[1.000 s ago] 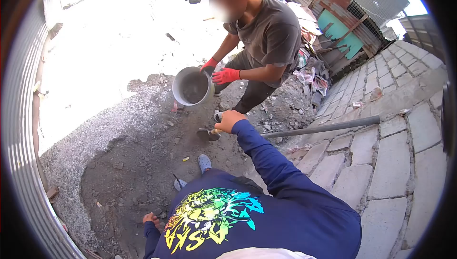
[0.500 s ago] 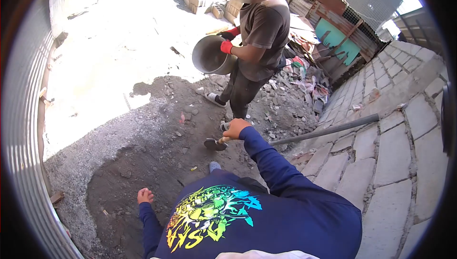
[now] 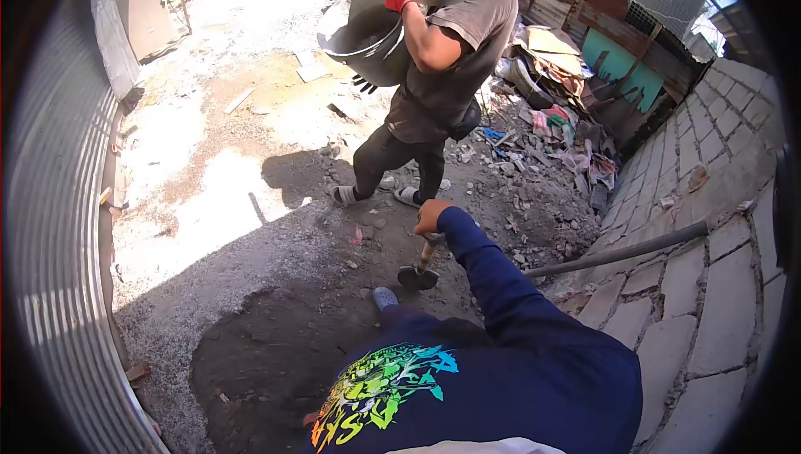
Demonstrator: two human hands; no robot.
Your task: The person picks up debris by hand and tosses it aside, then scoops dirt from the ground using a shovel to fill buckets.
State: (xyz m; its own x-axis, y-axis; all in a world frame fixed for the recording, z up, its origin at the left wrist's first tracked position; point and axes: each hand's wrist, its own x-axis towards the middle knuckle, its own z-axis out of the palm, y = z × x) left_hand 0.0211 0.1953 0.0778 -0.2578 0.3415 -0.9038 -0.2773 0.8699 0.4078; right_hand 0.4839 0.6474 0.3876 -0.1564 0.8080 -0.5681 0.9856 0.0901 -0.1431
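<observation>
My right hand (image 3: 431, 216), at the end of a dark blue sleeve, is closed around the wooden handle of a small tool (image 3: 418, 277) with a dark, rounded blade hanging down above the dirt. Just a sliver of my left hand (image 3: 311, 417) shows beside my shirt at the bottom; its fingers are hidden. In front of me a person (image 3: 455, 45) in a dark shirt and red gloves holds a large grey bucket (image 3: 367, 41) up at chest height, tilted with its opening toward the left.
Corrugated metal sheeting (image 3: 62, 204) runs along the left. A block wall (image 3: 705, 312) stands on the right, with a grey pipe (image 3: 617, 251) reaching out near it. Rubble and scrap (image 3: 567, 141) lie behind the person. Dark soil (image 3: 267, 354) and pale gravel (image 3: 200, 304) cover the ground.
The person has turned and raised the bucket higher. My right hand with the tool has shifted right in view. My left hand has dropped mostly out of sight behind my shirt.
</observation>
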